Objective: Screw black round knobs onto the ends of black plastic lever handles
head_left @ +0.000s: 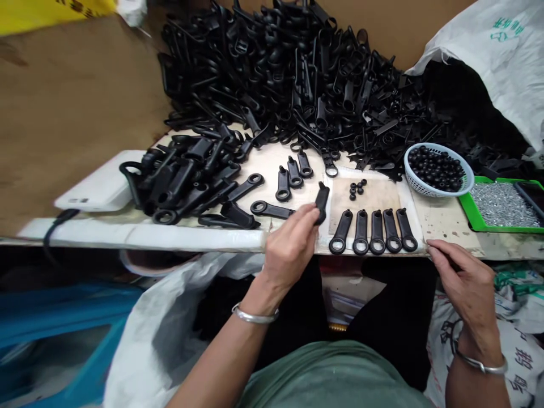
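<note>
My left hand pinches a black plastic part by its lower end, just left of a taped square board. Along the front of that board, several similar black parts lie in a row, ring ends toward me. Behind them sit several small black beads. Over the table's front edge, right of the row, is my right hand, with thumb and fingertips close together; whether anything tiny is between them cannot be made out. Three more black parts stand behind my left hand.
A large heap of black parts fills the back. A smaller pile lies left, beside a white box. At right are a blue basket of black beads and a green tray of small metal pieces. White sacks hang below the edge.
</note>
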`<action>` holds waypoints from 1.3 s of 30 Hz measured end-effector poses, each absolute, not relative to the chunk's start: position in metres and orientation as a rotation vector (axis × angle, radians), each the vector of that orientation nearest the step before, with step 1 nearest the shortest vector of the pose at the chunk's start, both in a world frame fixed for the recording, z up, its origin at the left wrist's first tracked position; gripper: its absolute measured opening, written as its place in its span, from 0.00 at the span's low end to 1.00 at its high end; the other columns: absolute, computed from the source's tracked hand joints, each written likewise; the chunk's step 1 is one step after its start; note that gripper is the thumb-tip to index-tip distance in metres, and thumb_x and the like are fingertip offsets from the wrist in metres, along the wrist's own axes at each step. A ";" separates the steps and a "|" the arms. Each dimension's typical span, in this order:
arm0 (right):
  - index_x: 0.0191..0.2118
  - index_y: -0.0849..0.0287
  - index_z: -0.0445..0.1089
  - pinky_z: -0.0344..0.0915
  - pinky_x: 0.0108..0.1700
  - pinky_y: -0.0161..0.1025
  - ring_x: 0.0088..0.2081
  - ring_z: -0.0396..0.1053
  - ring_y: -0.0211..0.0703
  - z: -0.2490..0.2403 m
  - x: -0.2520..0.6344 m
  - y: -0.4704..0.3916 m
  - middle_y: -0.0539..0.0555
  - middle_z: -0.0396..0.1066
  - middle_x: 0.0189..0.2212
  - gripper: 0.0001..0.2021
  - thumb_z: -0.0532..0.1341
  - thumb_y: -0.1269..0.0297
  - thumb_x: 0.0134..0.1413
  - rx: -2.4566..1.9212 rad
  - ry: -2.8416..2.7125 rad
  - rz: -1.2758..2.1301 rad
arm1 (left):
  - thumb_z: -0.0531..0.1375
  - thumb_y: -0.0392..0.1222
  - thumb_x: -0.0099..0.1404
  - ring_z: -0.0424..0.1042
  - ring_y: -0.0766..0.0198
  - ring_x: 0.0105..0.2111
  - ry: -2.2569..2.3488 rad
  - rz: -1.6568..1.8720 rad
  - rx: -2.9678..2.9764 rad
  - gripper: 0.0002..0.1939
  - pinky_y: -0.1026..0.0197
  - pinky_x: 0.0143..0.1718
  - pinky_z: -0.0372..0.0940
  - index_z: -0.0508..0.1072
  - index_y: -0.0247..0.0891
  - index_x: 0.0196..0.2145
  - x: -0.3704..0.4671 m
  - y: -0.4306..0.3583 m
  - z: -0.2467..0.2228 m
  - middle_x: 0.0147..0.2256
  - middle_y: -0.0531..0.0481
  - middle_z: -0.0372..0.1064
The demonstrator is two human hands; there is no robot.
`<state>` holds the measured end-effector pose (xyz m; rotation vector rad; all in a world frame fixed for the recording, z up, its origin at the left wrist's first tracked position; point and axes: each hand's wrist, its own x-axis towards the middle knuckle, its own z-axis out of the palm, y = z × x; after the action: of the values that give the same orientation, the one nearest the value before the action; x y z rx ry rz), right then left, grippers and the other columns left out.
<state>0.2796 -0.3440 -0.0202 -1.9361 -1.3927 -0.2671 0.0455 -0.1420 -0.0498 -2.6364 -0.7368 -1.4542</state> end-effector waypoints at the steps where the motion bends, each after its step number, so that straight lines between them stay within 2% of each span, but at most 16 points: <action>1: 0.42 0.57 0.76 0.73 0.45 0.37 0.39 0.77 0.40 -0.020 0.279 -0.343 0.52 0.79 0.38 0.07 0.62 0.68 0.60 -1.941 -1.398 -0.271 | 0.56 0.29 0.68 0.78 0.59 0.46 -0.678 -1.426 -2.666 0.14 0.61 0.48 0.73 0.70 0.36 0.50 0.044 -0.144 -0.057 0.47 0.41 0.77; 7: 0.42 0.57 0.77 0.74 0.44 0.37 0.38 0.78 0.42 -0.023 0.281 -0.350 0.52 0.80 0.38 0.08 0.61 0.65 0.61 -1.988 -1.397 -0.267 | 0.54 0.27 0.68 0.78 0.59 0.47 -0.633 -1.312 -2.810 0.13 0.60 0.49 0.73 0.70 0.34 0.49 0.034 -0.151 -0.075 0.48 0.37 0.76; 15: 0.42 0.55 0.77 0.74 0.43 0.39 0.38 0.78 0.43 -0.022 0.281 -0.349 0.52 0.80 0.37 0.08 0.61 0.64 0.61 -2.001 -1.386 -0.259 | 0.49 0.26 0.67 0.76 0.54 0.49 -0.642 -0.883 -2.950 0.16 0.49 0.54 0.69 0.72 0.33 0.46 0.027 -0.162 -0.049 0.50 0.37 0.74; 22: 0.42 0.55 0.77 0.75 0.43 0.41 0.37 0.78 0.46 -0.020 0.283 -0.349 0.53 0.80 0.37 0.08 0.61 0.64 0.61 -2.012 -1.386 -0.230 | 0.48 0.25 0.64 0.70 0.50 0.56 -0.700 -0.690 -3.004 0.20 0.43 0.57 0.65 0.74 0.35 0.46 0.024 -0.171 -0.041 0.54 0.37 0.72; 27: 0.43 0.55 0.77 0.75 0.43 0.41 0.38 0.78 0.46 -0.021 0.285 -0.347 0.53 0.80 0.38 0.08 0.61 0.63 0.61 -2.039 -1.381 -0.202 | 0.49 0.30 0.69 0.71 0.48 0.56 -0.674 -0.687 -3.012 0.14 0.41 0.56 0.65 0.72 0.35 0.46 0.022 -0.173 -0.040 0.53 0.36 0.72; 31: 0.41 0.55 0.76 0.74 0.43 0.41 0.39 0.78 0.45 -0.016 0.287 -0.343 0.53 0.80 0.38 0.08 0.60 0.63 0.62 -2.035 -1.429 -0.196 | 0.52 0.37 0.72 0.72 0.48 0.55 -0.646 -0.883 -2.960 0.10 0.42 0.57 0.64 0.71 0.35 0.47 0.024 -0.174 -0.041 0.52 0.36 0.73; 35: 0.42 0.57 0.76 0.72 0.45 0.41 0.40 0.77 0.45 0.004 0.303 -0.329 0.55 0.79 0.39 0.09 0.59 0.64 0.63 -2.043 -1.417 -0.367 | 0.57 0.35 0.70 0.71 0.49 0.56 -0.526 -1.074 -2.958 0.09 0.42 0.60 0.61 0.70 0.34 0.47 0.037 -0.179 -0.042 0.52 0.37 0.74; 39: 0.45 0.57 0.76 0.69 0.50 0.48 0.45 0.74 0.50 0.029 0.340 -0.297 0.58 0.78 0.42 0.11 0.57 0.62 0.63 -2.124 -1.424 -0.539 | 0.57 0.30 0.69 0.70 0.50 0.57 -0.334 -1.157 -3.014 0.08 0.41 0.64 0.57 0.72 0.32 0.44 0.053 -0.195 -0.042 0.51 0.38 0.74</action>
<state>0.3402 -0.2966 0.0287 -2.1245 -1.4245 -0.5386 0.0534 -0.1951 -0.0421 -3.0142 -0.3342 -1.1571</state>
